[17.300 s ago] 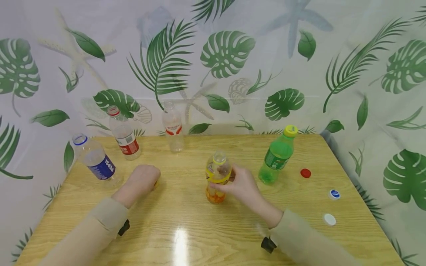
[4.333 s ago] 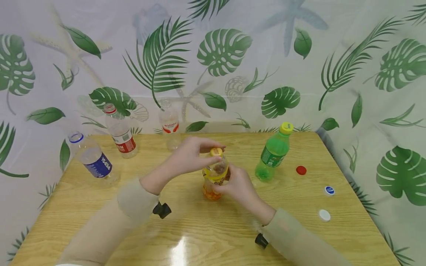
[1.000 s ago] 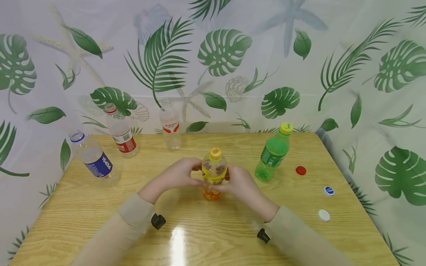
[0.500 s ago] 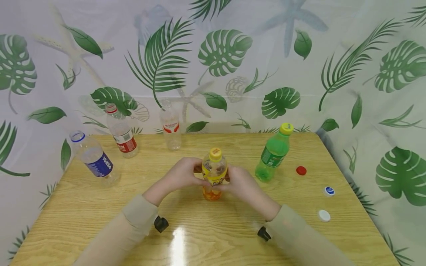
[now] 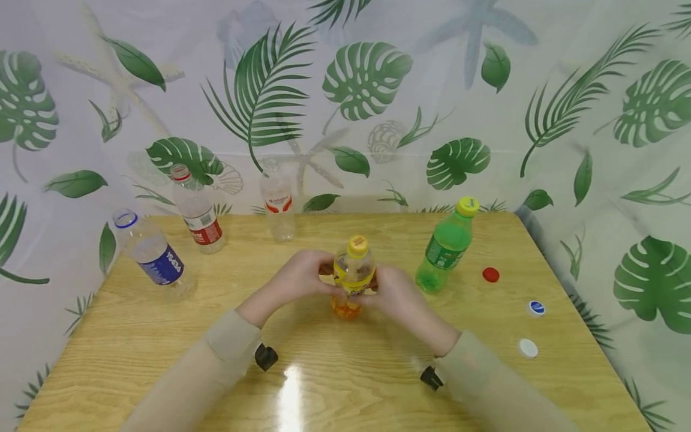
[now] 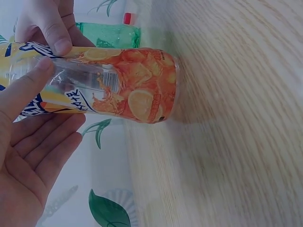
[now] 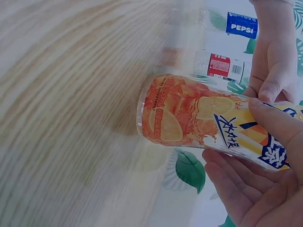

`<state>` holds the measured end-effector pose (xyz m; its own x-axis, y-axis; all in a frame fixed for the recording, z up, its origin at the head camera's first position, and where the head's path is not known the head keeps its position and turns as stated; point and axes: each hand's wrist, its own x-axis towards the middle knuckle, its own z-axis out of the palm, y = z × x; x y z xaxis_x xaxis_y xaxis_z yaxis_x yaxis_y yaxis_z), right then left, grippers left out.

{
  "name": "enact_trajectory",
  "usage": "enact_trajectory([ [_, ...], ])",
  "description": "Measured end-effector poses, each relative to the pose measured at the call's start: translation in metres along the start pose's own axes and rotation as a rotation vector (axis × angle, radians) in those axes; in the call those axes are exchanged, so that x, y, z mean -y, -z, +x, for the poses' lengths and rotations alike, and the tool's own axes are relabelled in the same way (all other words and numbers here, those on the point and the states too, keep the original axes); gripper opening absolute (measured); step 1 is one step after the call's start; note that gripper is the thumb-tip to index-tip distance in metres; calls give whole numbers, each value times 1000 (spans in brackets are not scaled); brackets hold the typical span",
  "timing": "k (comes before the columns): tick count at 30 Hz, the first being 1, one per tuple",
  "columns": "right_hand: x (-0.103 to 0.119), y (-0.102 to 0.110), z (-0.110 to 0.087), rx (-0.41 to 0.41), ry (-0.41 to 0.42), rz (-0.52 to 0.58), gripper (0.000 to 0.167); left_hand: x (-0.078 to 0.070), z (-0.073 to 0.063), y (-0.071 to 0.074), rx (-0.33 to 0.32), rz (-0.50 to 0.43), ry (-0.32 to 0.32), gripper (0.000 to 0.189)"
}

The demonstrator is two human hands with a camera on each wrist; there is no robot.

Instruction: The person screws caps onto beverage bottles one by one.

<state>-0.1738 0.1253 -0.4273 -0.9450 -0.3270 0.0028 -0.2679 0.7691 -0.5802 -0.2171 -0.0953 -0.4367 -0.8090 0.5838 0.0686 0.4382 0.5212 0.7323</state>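
An orange soda bottle [image 5: 353, 273], with a yellow cap [image 5: 358, 246] on it and a yellow and orange label, is between both hands at the middle of the table. My left hand [image 5: 305, 276] grips it from the left, its thumb on the near side. From the right my right hand [image 5: 396, 294] grips it as well, the two thumbs close together. In the head view the bottle leans slightly, its cap a little to the right of its base. The wrist views show its printed lower part [image 6: 142, 85] near the wood; I cannot tell whether the base touches.
At the left stand uncapped bottles: a Pepsi bottle [image 5: 156, 258], a red-labelled bottle [image 5: 198, 213] and a clear bottle [image 5: 278, 207]. Right of my hands stands a green bottle [image 5: 445, 249] with a yellow cap. Red [image 5: 490, 275], blue [image 5: 537, 308] and white [image 5: 528, 348] caps lie at the right.
Since the earliest frame, the bottle has gained its yellow cap. My left hand has come over, worked at the cap, then moved down to the body. Just now the bottle shifts slightly right and leans.
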Motion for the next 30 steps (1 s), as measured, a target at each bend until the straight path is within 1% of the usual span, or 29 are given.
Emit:
enact_trajectory([
  [3, -3, 2, 1, -15, -10, 27, 35, -2, 4, 1, -3, 5, 0, 44],
  [8, -8, 5, 2, -46, -23, 92, 41, -5, 10, 1, -20, 20, -20, 41],
  [12, -12, 8, 2, -73, -26, 95, 43, -8, 17, 1, -30, 13, -35, 42],
  [17, -18, 14, 3, -112, -35, 91, 45, -12, 27, 0, -41, -4, -23, 38],
  [22, -22, 17, 4, -139, -9, 122, 46, -15, 35, 0, -57, -8, -20, 39],
  [25, -25, 18, 3, -155, -14, 146, 46, -17, 40, 0, -61, -11, -22, 39],
  [30, -27, 21, 3, -219, -26, 129, 43, -21, 49, -1, -80, -29, -16, 41],
])
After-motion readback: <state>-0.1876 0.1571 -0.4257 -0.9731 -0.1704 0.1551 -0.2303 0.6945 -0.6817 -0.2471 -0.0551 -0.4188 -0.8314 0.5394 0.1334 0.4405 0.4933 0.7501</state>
